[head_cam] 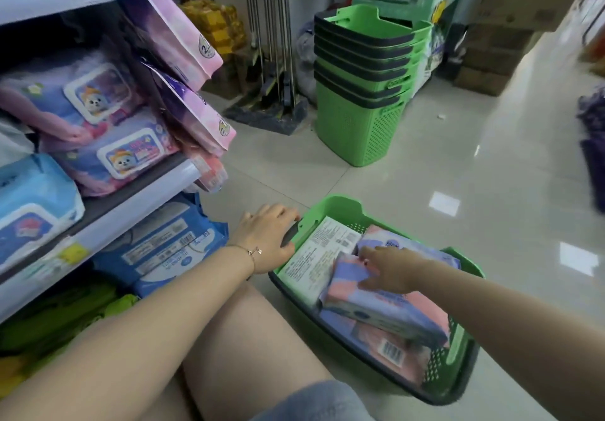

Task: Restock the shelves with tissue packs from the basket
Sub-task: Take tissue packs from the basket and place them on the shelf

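Observation:
A green basket (340, 204) sits on the floor in front of my knee, holding several pink-and-purple tissue packs. My left hand (266, 237) grips the basket's dark handle at its left rim. My right hand (391, 268) reaches into the basket and holds the end of the top tissue pack (386, 309), thumb and fingers around its edge. A white-backed pack (319, 253) lies face down at the basket's left side. The shelf (131, 204) on my left carries similar purple packs (131, 155) and blue packs (29, 204).
A stack of green baskets (360, 93) stands on the tiled floor ahead. Broom handles (271, 47) lean beside it. Pink-purple bags (183, 44) hang at the shelf end. Blue packs (163, 247) fill the lower shelf. Cardboard boxes (497, 47) sit at the far right.

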`<state>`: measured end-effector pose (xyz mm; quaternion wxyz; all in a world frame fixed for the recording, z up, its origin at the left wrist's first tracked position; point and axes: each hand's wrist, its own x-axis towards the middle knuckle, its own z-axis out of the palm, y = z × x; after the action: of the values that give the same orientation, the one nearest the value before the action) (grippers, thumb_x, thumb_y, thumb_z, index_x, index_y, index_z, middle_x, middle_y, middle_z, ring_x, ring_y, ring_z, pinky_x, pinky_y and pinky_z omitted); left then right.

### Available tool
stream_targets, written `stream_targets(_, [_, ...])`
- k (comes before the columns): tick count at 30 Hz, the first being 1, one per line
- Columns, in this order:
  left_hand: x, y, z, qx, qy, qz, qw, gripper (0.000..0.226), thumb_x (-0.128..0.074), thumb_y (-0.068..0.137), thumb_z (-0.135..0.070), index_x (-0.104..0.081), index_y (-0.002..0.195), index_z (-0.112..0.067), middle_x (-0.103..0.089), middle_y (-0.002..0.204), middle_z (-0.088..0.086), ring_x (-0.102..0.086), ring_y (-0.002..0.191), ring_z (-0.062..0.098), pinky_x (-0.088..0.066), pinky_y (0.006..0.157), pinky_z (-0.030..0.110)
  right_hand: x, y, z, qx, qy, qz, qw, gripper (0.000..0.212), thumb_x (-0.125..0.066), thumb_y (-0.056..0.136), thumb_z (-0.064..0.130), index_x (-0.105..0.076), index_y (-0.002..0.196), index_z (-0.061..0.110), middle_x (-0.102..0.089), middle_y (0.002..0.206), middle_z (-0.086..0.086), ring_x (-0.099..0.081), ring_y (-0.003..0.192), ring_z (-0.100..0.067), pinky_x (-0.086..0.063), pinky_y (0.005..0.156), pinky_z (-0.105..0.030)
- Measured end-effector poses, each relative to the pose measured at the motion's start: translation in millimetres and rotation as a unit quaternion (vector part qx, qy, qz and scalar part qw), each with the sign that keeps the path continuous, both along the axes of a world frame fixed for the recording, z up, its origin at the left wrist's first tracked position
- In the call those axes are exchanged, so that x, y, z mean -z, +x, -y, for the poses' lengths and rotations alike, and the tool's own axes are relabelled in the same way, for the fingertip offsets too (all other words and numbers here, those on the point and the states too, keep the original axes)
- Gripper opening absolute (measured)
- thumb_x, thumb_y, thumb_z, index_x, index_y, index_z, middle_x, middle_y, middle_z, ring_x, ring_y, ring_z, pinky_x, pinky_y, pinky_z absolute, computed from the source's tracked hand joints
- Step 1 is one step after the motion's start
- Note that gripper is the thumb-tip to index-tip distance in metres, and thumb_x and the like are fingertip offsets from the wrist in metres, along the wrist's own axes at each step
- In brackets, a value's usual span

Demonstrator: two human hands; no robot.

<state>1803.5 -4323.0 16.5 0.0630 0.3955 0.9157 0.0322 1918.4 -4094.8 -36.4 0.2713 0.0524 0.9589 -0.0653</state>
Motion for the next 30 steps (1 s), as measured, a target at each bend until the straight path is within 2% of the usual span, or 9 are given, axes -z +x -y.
stream_targets(2, [0, 0, 3, -0.006, -0.006, 0.003, 1.0, 0.043, -0.05, 0.088, -0.035, -0.041, 0.13, -0.028, -0.045, 0.131, -0.004, -0.042, 0.12, 0.018, -0.036, 0.095, 0.039, 2, 2, -1, 0.02, -0.026, 0.002, 0.999, 0.079, -0.054, 0.085, 0.062, -0.024, 0.146, 0.024, -0.045, 0.143, -0.004, -0.05, 0.123, -0.027, -0.04, 0.097, -0.036])
stream_targets(4, [0, 0, 7, -0.013, -0.011, 0.006, 1.0, 0.043, -0.05, 0.088, -0.035, -0.041, 0.13, -0.027, -0.045, 0.131, -0.004, -0.042, 0.119, 0.018, -0.037, 0.094, 0.038, 4, 5, -1, 0.024, -0.036, 0.012, 0.999, 0.098, -0.06, 0.075, 0.07, -0.016, 0.149, 0.023, -0.043, 0.145, -0.004, -0.048, 0.124, -0.028, -0.04, 0.099, -0.037])
stream_targets(8, [-1, -1, 11, -0.023, -0.016, 0.017, 0.999, 0.045, -0.049, 0.089, -0.035, -0.039, 0.132, -0.028, -0.044, 0.132, -0.005, -0.043, 0.118, 0.017, -0.037, 0.094, 0.038, 8, 13, 0, -0.013, 0.014, 0.04, 0.999, 0.132, -0.071, 0.056, 0.075, 0.004, 0.151, 0.025, -0.039, 0.145, -0.007, -0.051, 0.12, -0.03, -0.042, 0.098, -0.04])
stream_targets(12, [-3, 2, 14, -0.025, -0.015, 0.022, 0.999, 0.045, -0.05, 0.089, -0.034, -0.039, 0.132, -0.028, -0.044, 0.132, -0.005, -0.043, 0.118, 0.016, -0.036, 0.093, 0.038, 12, 17, 7, -0.07, 0.076, 0.006, 0.995, 0.124, -0.074, 0.064, 0.063, 0.002, 0.152, 0.021, -0.042, 0.139, -0.009, -0.053, 0.114, -0.03, -0.037, 0.099, -0.041])
stream_targets(16, [-11, 2, 19, -0.015, -0.015, 0.035, 0.999, 0.051, -0.051, 0.088, -0.036, -0.036, 0.136, -0.029, -0.042, 0.136, -0.005, -0.042, 0.121, 0.016, -0.036, 0.095, 0.038, -4, 4, 8, -0.099, 0.097, -0.059, 0.989, 0.104, -0.069, 0.063, 0.063, -0.02, 0.144, 0.019, -0.052, 0.121, -0.007, -0.056, 0.103, -0.03, -0.04, 0.092, -0.04])
stream_targets(20, [-35, -3, 27, 0.008, -0.023, 0.068, 0.997, 0.089, -0.064, 0.081, -0.051, -0.011, 0.149, -0.03, -0.027, 0.15, -0.003, -0.041, 0.131, 0.022, -0.033, 0.104, 0.044, -48, -23, 17, -0.152, 0.123, -0.147, 0.97, 0.102, -0.066, 0.062, 0.065, -0.021, 0.143, 0.022, -0.052, 0.118, -0.005, -0.055, 0.104, -0.028, -0.038, 0.091, -0.037])
stream_targets(24, [-66, -10, 36, -0.001, 0.004, 0.03, 1.0, 0.122, -0.073, 0.062, -0.067, 0.001, 0.151, -0.028, -0.019, 0.152, -0.003, -0.032, 0.138, 0.022, -0.033, 0.108, 0.048, -111, -50, 36, -0.215, 0.146, -0.252, 0.932, 0.102, -0.069, 0.057, 0.065, -0.024, 0.138, 0.023, -0.051, 0.115, -0.003, -0.053, 0.102, -0.026, -0.038, 0.084, -0.038])
stream_targets(28, [-97, -7, 49, -0.034, -0.002, -0.067, 0.997, 0.136, -0.074, 0.055, -0.072, 0.007, 0.151, -0.018, -0.002, 0.156, -0.004, -0.023, 0.141, 0.022, -0.036, 0.101, 0.048, -171, -73, 67, -0.249, 0.17, -0.324, 0.897, 0.102, -0.071, 0.055, 0.063, -0.025, 0.137, 0.024, -0.048, 0.117, -0.001, -0.05, 0.105, -0.025, -0.036, 0.084, -0.038])
stream_targets(30, [-111, -6, 61, -0.075, 0.017, -0.122, 0.99, 0.135, -0.075, 0.055, -0.07, 0.01, 0.15, -0.024, 0.01, 0.157, -0.005, -0.025, 0.138, 0.028, -0.037, 0.099, 0.051, -197, -83, 85, -0.269, 0.178, -0.345, 0.881, 0.103, -0.072, 0.054, 0.062, -0.025, 0.138, 0.024, -0.047, 0.117, -0.001, -0.049, 0.105, -0.025, -0.036, 0.084, -0.038])
